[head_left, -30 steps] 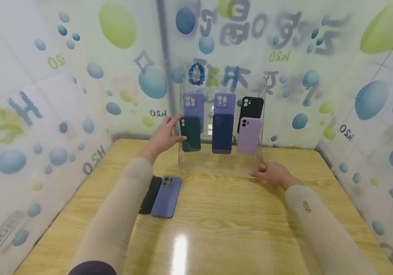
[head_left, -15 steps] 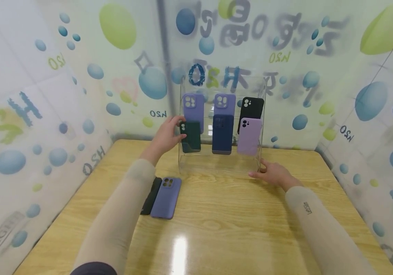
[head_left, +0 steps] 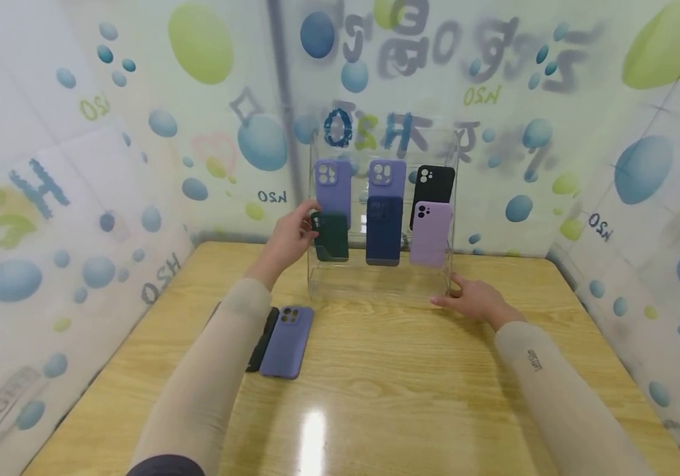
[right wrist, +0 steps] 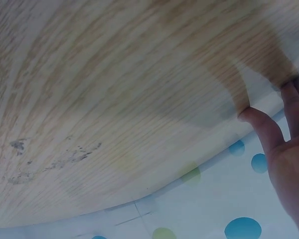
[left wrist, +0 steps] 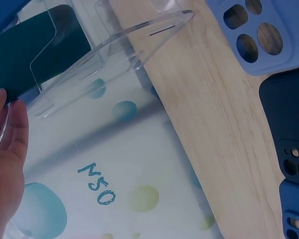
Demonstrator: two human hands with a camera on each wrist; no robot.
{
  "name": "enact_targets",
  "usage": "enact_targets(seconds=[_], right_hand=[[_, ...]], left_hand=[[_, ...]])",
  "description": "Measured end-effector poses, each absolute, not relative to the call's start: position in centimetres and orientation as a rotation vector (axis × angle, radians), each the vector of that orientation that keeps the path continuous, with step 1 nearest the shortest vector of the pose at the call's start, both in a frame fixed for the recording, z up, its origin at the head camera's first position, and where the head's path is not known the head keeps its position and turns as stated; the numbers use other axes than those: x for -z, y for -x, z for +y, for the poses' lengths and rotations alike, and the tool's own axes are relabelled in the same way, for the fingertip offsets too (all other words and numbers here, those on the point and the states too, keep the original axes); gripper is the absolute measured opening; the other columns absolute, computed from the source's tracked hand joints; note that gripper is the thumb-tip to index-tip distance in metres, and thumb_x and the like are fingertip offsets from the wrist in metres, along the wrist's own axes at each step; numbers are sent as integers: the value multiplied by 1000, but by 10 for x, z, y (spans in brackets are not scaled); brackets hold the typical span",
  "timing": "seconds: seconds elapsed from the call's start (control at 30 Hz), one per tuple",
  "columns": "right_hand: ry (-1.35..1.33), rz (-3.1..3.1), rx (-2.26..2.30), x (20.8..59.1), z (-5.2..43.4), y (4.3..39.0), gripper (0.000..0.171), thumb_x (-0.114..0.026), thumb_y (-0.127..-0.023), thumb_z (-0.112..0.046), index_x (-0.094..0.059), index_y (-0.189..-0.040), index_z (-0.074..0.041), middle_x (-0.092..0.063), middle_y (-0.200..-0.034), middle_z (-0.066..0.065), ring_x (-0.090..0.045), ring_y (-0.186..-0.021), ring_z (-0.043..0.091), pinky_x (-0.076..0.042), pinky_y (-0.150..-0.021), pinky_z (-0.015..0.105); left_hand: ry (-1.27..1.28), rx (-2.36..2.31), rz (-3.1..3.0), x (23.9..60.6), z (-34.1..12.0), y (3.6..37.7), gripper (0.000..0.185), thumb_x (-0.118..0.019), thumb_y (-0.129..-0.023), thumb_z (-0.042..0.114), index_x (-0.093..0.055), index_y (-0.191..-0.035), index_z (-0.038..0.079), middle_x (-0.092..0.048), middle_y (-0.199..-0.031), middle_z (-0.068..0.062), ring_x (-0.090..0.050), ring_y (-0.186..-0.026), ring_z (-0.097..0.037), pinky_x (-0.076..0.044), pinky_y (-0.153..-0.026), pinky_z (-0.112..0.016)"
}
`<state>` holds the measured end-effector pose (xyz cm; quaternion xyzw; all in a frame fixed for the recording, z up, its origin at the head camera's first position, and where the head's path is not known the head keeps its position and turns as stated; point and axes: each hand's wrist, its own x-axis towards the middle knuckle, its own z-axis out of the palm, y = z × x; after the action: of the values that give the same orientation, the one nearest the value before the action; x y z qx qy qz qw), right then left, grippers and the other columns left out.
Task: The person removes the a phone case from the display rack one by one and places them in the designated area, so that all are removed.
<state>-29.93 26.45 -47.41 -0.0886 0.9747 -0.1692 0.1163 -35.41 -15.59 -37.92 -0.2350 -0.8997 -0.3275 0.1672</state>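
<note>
In the head view, my left hand (head_left: 290, 238) is at the left side of a clear acrylic display stand (head_left: 376, 284), its thumb and fingers gripping the dark green phone case (head_left: 331, 238) by its left edge. The left wrist view shows the thumb touching that case's edge (left wrist: 25, 69), beside the clear side panel. My right hand (head_left: 478, 302) holds the stand's lower right corner, thumb in front and fingers at the side. Next to the green case stand a navy phone case (head_left: 384, 231) and a lilac phone case (head_left: 430, 235).
Behind them in the stand are two purple phone cases, one left (head_left: 333, 178) and one middle (head_left: 396, 180), and a black one (head_left: 444, 178). On the wooden table (head_left: 399, 383) lie a purple case (head_left: 288, 344) and black cases partly under the left sleeve. Patterned walls surround the table.
The green case's top edge has dropped lower and now shows below my left fingers, which have curled in around it. My right hand stays at the stand's corner.
</note>
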Motion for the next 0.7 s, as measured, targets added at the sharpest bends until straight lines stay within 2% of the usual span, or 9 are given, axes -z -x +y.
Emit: enact_targets(seconds=[0.3, 0.4, 0.57, 0.7], right_hand=[[252, 2850, 499, 477, 266, 303, 112, -46, -79, -84, -11, -159, -14, -58, -138, 11, -42, -132, 51, -34, -106, 67], [245, 2848, 498, 479, 267, 302, 111, -47, -80, -83, -11, -159, -15, -58, -138, 12, -42, -132, 52, -34, -105, 68], [243, 2855, 482, 480, 266, 302, 108, -48, -81, -82, -13, -159, -15, -56, -139, 14, -42, -132, 52, -34, -104, 69], [239, 2852, 481, 480, 265, 303, 110, -48, -80, -83, -14, -159, -14, -54, -141, 15, -42, -132, 52, -34, -104, 69]], left_hand=[[644, 1011, -2487, 376, -153, 350, 53, -64, -92, 0, -48, -137, 22, -57, -99, -8, -68, -102, -27, -58, -82, -40], [582, 1112, -2396, 371, -153, 349, 58, -64, -91, -3, -48, -140, 23, -57, -101, -10, -67, -99, -28, -58, -78, -38], [534, 1320, -2246, 357, -156, 337, 59, -63, -92, -2, -49, -140, 30, -56, -105, -13, -67, -91, -26, -61, -68, -32], [537, 1455, -2160, 349, -158, 322, 58, -62, -93, 0, -51, -138, 36, -55, -109, -13, -66, -92, -27, -61, -69, -36]])
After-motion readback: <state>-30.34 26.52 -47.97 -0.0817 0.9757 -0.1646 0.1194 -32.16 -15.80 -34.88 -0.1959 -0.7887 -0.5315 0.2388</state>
